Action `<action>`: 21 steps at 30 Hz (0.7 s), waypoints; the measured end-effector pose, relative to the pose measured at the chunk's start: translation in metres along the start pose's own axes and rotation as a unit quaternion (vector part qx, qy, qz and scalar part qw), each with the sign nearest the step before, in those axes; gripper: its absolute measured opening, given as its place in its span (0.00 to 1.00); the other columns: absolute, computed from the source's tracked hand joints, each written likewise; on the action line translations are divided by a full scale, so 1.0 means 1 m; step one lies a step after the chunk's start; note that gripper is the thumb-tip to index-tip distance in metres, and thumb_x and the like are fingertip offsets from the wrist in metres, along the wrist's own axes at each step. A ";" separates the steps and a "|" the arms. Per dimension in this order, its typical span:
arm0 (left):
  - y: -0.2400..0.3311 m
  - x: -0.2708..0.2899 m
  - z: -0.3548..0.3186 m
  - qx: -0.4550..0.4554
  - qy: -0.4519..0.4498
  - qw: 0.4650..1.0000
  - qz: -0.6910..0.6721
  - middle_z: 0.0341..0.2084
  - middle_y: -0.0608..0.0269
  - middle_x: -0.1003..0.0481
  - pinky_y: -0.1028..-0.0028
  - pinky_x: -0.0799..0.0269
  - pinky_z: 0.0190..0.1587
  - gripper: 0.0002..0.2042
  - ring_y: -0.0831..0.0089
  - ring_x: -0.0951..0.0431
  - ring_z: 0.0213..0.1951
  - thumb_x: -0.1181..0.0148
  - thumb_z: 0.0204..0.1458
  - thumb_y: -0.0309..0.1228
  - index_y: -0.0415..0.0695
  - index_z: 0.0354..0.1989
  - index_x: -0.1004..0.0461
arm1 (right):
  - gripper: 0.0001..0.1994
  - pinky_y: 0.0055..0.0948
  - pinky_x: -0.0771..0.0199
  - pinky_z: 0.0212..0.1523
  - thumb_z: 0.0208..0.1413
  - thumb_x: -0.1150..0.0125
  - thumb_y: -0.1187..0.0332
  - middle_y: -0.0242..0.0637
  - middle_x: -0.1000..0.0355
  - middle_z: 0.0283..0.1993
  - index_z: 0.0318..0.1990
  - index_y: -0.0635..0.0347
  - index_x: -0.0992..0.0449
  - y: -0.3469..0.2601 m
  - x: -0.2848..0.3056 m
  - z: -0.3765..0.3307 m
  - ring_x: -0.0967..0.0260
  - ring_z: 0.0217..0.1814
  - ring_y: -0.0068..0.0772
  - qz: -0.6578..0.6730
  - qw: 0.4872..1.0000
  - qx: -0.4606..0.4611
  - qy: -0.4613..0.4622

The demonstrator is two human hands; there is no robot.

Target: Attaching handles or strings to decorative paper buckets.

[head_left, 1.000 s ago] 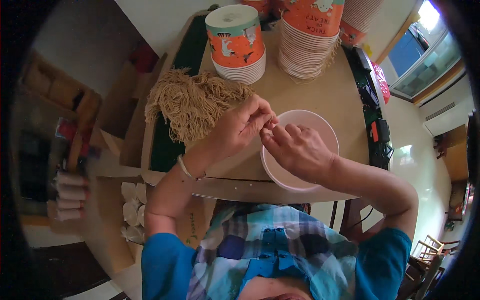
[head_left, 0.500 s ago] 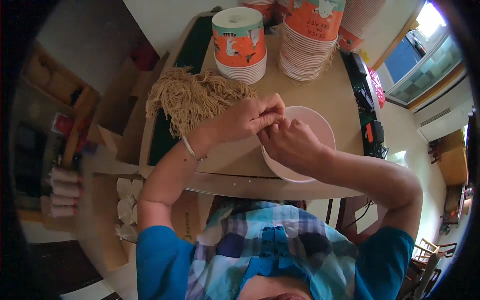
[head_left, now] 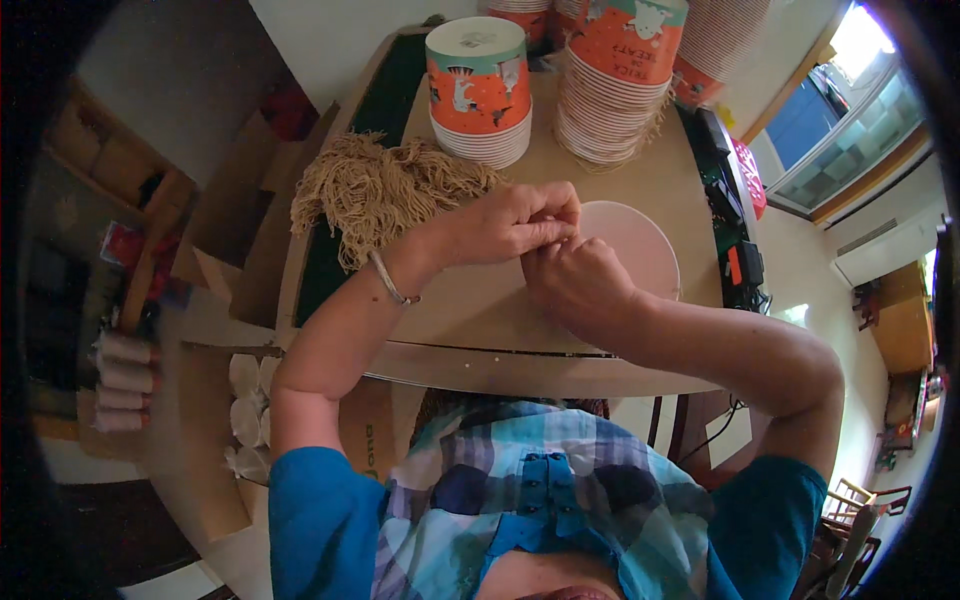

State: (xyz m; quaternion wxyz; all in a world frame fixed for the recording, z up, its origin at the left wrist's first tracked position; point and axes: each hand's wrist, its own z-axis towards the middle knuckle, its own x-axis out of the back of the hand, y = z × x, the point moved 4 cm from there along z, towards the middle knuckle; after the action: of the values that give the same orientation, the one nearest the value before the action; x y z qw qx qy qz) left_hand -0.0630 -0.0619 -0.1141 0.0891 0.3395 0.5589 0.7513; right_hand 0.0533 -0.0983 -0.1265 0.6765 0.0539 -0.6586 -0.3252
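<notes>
My left hand [head_left: 520, 222] and my right hand [head_left: 582, 282] meet above the table, both closed, their fingertips pinched together. What sits between the fingers is too small and covered to make out. A pale paper bucket [head_left: 642, 250] lies just behind and to the right of my fingers, its left side hidden by my right hand. Whether my fingers grip its rim I cannot tell. Left of my left hand spreads a loose bundle of tan cords [head_left: 375, 195], partly behind my wrist.
Upside-down orange and green printed buckets [head_left: 480, 88] stand stacked at the back, with a taller stack [head_left: 615, 90] to their right. Dark devices [head_left: 742, 265] line the table's [head_left: 470, 310] right edge. Below left, an open cardboard box [head_left: 215, 450] holds white rolled items.
Both hands have shifted slightly right, still pinched together. The bucket has moved a little right and away, its near rim less visible now.
</notes>
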 end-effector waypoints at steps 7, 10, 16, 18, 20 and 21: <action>-0.010 -0.005 -0.004 0.025 0.002 0.999 -0.020 0.32 0.67 0.27 0.76 0.30 0.43 0.06 0.81 0.28 0.38 0.49 0.63 0.29 0.41 0.42 0.30 | 0.07 0.32 0.30 0.17 0.47 0.42 0.72 0.37 0.24 0.28 0.32 0.65 0.21 0.012 -0.002 0.000 0.25 0.25 0.31 0.089 0.994 -0.010 -0.061; -0.010 -0.008 -0.007 0.018 0.050 0.998 0.031 0.36 0.65 0.26 0.75 0.30 0.46 0.07 0.80 0.27 0.42 0.50 0.63 0.27 0.40 0.45 0.29 | 0.08 0.37 0.26 0.23 0.49 0.43 0.71 0.45 0.25 0.27 0.36 0.65 0.23 0.030 -0.019 -0.002 0.23 0.27 0.43 0.231 0.960 -0.035 -0.152; -0.008 -0.022 -0.024 -0.114 0.204 0.964 0.126 0.41 0.57 0.25 0.68 0.28 0.46 0.08 0.63 0.23 0.44 0.44 0.58 0.25 0.41 0.45 0.31 | 0.07 0.35 0.27 0.23 0.54 0.45 0.66 0.43 0.26 0.25 0.33 0.56 0.22 0.052 -0.045 -0.004 0.26 0.23 0.39 0.448 0.878 -0.101 -0.138; -0.007 -0.028 -0.032 -0.112 0.264 0.940 0.186 0.37 0.56 0.27 0.67 0.29 0.44 0.08 0.59 0.24 0.42 0.41 0.55 0.24 0.41 0.42 0.30 | 0.10 0.28 0.35 0.19 0.56 0.45 0.63 0.32 0.32 0.19 0.28 0.58 0.25 0.055 -0.036 -0.011 0.35 0.18 0.25 0.610 0.660 -0.267 -0.348; -0.002 -0.038 -0.040 -0.098 0.268 0.939 0.191 0.36 0.56 0.28 0.67 0.29 0.43 0.07 0.59 0.25 0.41 0.41 0.54 0.24 0.41 0.40 0.30 | 0.10 0.24 0.41 0.17 0.57 0.45 0.64 0.28 0.37 0.19 0.28 0.59 0.26 0.054 -0.040 -0.015 0.41 0.17 0.21 0.662 0.597 -0.278 -0.358; 0.001 -0.042 -0.044 -0.083 0.274 0.938 0.195 0.35 0.56 0.29 0.67 0.29 0.42 0.06 0.59 0.26 0.39 0.40 0.54 0.24 0.41 0.38 0.30 | 0.10 0.21 0.47 0.16 0.58 0.45 0.64 0.24 0.42 0.18 0.28 0.59 0.26 0.051 -0.043 -0.018 0.47 0.16 0.16 0.708 0.531 -0.286 -0.366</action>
State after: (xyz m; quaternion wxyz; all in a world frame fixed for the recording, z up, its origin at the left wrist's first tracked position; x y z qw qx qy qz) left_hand -0.0577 -0.1188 -0.1367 -0.1881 0.2141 0.4199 0.8617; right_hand 0.0927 -0.0428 -0.1395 0.3639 -0.7507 -0.5426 0.0980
